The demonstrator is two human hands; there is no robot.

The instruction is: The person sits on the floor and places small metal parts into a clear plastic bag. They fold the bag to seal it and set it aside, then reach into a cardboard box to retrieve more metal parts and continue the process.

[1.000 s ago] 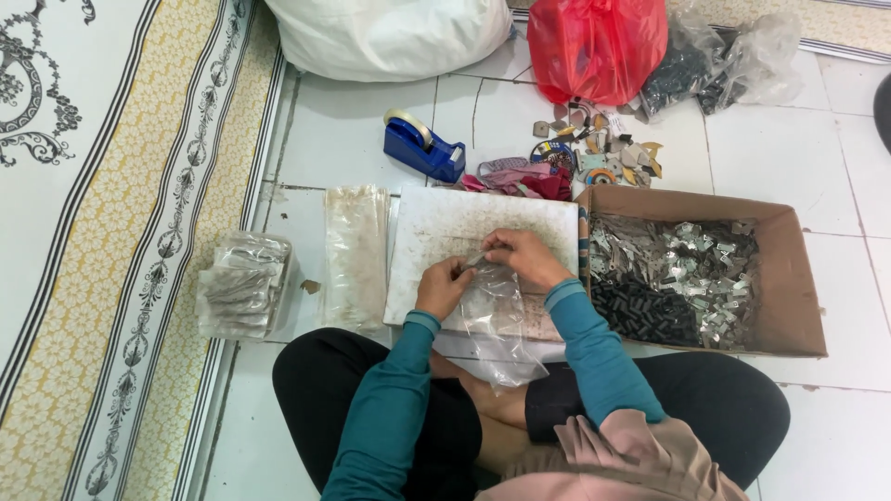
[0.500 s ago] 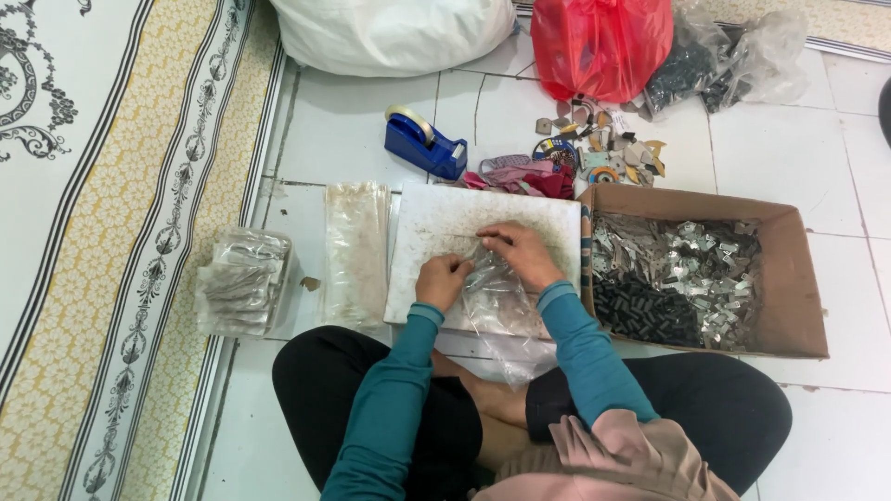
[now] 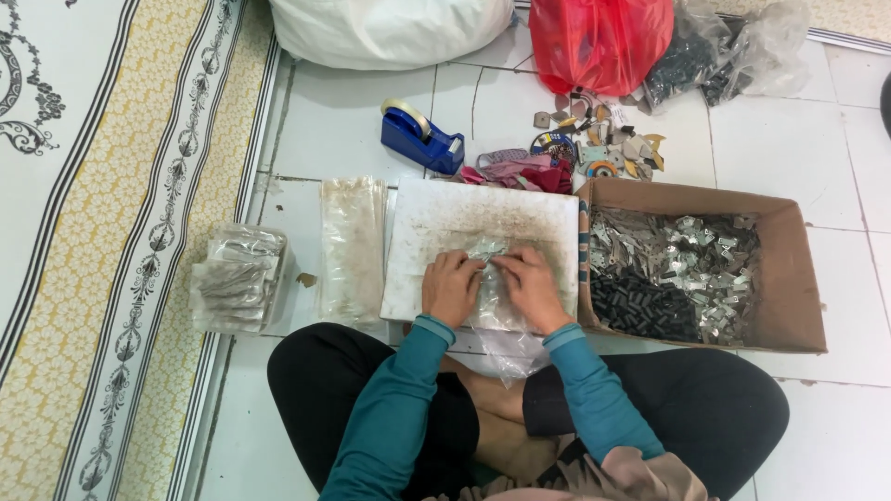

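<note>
Pinching a clear plastic bag of small silver metal pieces flat on the stained white board, left hand and right hand fingers closed on it. Risk: thin film slips, pieces scatter on floor tiles.

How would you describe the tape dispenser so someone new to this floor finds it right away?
Start at the open cardboard box of small metal and black parts on the white tiled floor. Look past its far left corner, beyond the heap of coloured scraps. The tape dispenser sits there: the only solid blue thing, with a pale roll of tape on top.
</note>
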